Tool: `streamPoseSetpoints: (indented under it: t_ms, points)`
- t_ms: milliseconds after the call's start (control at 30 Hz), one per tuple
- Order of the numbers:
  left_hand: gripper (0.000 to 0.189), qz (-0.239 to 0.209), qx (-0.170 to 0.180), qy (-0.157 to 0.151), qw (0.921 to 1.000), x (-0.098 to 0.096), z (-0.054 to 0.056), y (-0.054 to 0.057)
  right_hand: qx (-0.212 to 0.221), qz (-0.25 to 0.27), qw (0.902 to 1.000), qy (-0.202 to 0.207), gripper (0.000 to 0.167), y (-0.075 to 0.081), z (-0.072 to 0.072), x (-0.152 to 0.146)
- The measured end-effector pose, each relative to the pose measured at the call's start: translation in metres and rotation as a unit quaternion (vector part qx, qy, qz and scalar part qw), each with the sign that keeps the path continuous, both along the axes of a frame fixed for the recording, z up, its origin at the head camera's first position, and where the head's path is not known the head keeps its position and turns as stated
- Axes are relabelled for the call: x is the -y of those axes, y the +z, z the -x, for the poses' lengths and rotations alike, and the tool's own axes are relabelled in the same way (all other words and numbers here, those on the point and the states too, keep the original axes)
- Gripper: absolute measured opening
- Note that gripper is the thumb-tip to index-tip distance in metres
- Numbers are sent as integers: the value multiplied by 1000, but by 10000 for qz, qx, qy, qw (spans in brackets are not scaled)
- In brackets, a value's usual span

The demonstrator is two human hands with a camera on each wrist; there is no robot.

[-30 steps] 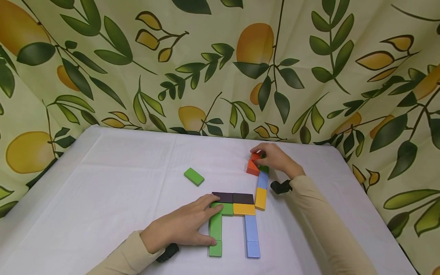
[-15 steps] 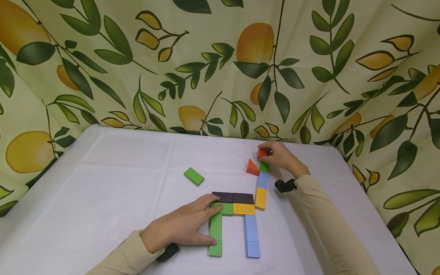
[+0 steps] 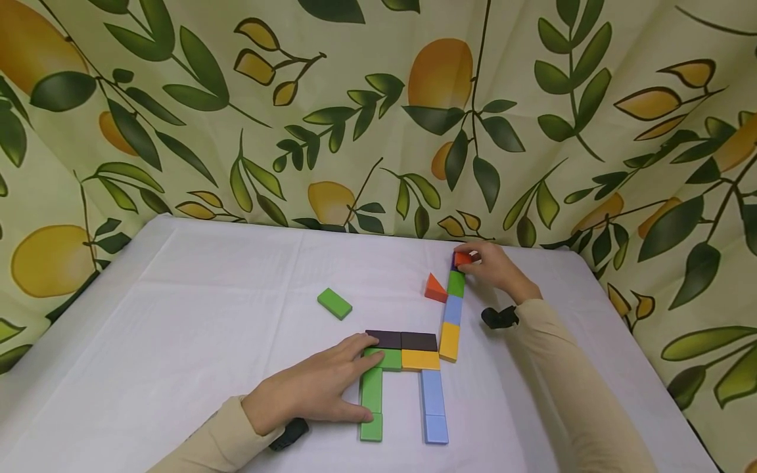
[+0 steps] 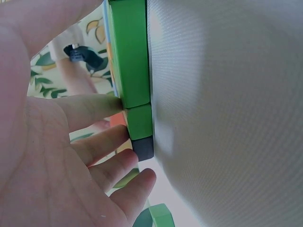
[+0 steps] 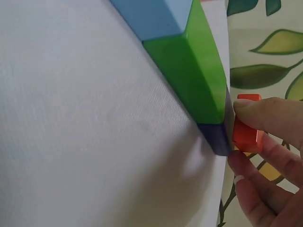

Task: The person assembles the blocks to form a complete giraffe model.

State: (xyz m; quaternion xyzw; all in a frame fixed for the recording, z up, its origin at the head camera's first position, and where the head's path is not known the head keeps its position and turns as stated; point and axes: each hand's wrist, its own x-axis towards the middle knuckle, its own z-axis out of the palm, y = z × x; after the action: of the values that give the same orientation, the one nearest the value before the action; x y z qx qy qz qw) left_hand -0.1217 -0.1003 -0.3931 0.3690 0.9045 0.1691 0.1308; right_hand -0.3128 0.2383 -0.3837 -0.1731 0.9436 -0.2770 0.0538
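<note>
My right hand (image 3: 495,268) pinches a small red block (image 3: 462,259) between thumb and fingers at the far end of a row of blocks. In the right wrist view, that red block (image 5: 247,132) sits just above the dark purple end block (image 5: 216,136); contact between them is unclear. The row continues towards me with a green block (image 3: 456,284), a light blue block (image 3: 453,309) and a yellow block (image 3: 449,341). Fingers extended, my left hand (image 3: 313,382) touches the green blocks (image 3: 370,391) of the nearer structure, its fingertips along their side in the left wrist view.
A red triangular block (image 3: 435,289) lies left of the row. Farther left is a loose green block (image 3: 334,303). Black blocks (image 3: 418,341), an orange-yellow block (image 3: 420,359) and light blue blocks (image 3: 433,397) complete the nearer structure. Patterned curtain (image 3: 355,131) hangs behind the white-covered table (image 3: 195,295).
My right hand has carried the red block right and away from me, from beside the red triangular block to the row's far end. My left hand stays where it was.
</note>
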Motion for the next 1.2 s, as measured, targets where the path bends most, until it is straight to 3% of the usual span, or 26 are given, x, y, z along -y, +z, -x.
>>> streamPoseSetpoints:
  t_ms: [500, 1200]
  points:
    - [80, -58, -41, -39, 10000, 1, 0, 1, 19, 42, 9992, -398, 45, -9, 16, -4]
    - [80, -76, -26, -53, 10000, 1, 1, 2, 271, 216, 9965, -763, 44, -4, 31, -2]
